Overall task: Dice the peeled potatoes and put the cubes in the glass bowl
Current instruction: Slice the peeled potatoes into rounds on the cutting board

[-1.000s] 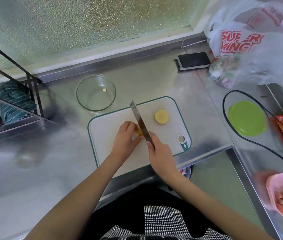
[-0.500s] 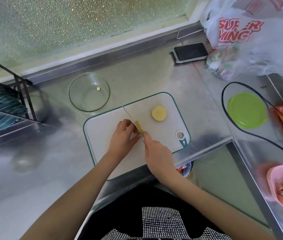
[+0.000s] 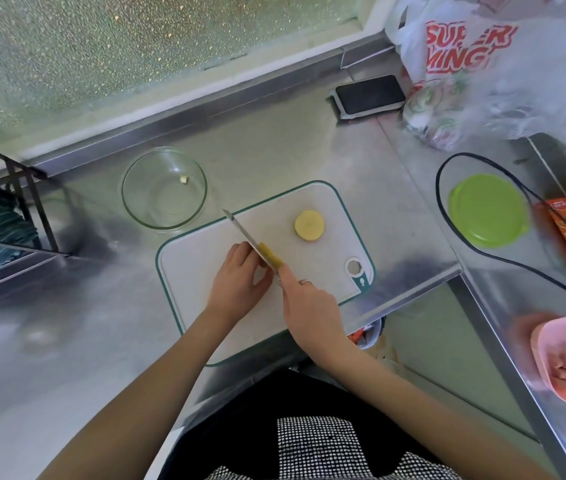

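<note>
At frame centre, the left hand (image 3: 240, 278) grips the potato piece (image 3: 269, 255) steady on the cutting board (image 3: 198, 271) while the right hand (image 3: 309, 303) grasps the knife (image 3: 245, 233) cutting it; the glass bowl (image 3: 164, 189), upper left, waits within reach.

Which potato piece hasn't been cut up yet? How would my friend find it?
Find the white cutting board with the green rim on the steel counter. Toward its far right part lies a round, pale yellow potato chunk, alone and untouched. The other yellow potato piece sits under the knife blade, between the two hands.
</note>
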Motion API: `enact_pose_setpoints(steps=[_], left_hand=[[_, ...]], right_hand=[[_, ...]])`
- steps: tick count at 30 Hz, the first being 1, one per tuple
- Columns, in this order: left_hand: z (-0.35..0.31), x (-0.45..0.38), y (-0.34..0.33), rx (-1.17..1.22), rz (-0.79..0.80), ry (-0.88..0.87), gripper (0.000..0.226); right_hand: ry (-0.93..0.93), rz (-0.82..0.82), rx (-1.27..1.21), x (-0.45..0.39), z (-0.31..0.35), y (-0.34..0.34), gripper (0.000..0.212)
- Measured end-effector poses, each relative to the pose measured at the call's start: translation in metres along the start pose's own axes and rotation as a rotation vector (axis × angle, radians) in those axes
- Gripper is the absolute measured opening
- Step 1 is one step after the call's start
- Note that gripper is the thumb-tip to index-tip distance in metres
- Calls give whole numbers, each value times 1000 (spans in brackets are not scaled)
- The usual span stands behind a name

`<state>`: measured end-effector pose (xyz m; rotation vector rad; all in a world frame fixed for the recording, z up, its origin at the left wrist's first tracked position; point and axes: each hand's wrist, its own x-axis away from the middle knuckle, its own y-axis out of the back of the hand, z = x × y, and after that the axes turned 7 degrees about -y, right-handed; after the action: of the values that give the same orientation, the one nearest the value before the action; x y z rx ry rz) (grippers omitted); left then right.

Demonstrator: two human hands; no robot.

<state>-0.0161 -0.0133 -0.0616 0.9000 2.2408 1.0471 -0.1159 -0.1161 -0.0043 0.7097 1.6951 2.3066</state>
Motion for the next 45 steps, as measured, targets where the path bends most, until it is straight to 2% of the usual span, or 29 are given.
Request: enact_pose_setpoints(steps=[3,8,11,16,20,27,32,35,45], left_hand=[[0,0,0,3,10,-13,35],[3,-1,1,-2,42,-25,27],[7,0,2,-2,79,-45,34],[13,-2,6,-37,104,-136,31],[13,-3,5,-33,113,-134,31],[14,-4,3,-49,141,-137,34],[15,-5,3,-38,144,-162,34],[18,-6,4,-50,154,-191,32],[19,-5,8,-20,209,-195,30]], right_hand=[[8,-80,63,-1,0,-1,50],[21,-107,48,-4,-3,-1,51],[-8,-88,37,-7,-4,-4,51],[14,9,14,-8,-7,-3,37],[-35,-18,9,-5,-3,1,59],[-16,-54,6,-5,-6,-4,65],[8,78,-41,-5,-9,-10,44],[13,70,-92,-6,-9,-10,42],[-37,115,-3,-7,-5,-13,45]])
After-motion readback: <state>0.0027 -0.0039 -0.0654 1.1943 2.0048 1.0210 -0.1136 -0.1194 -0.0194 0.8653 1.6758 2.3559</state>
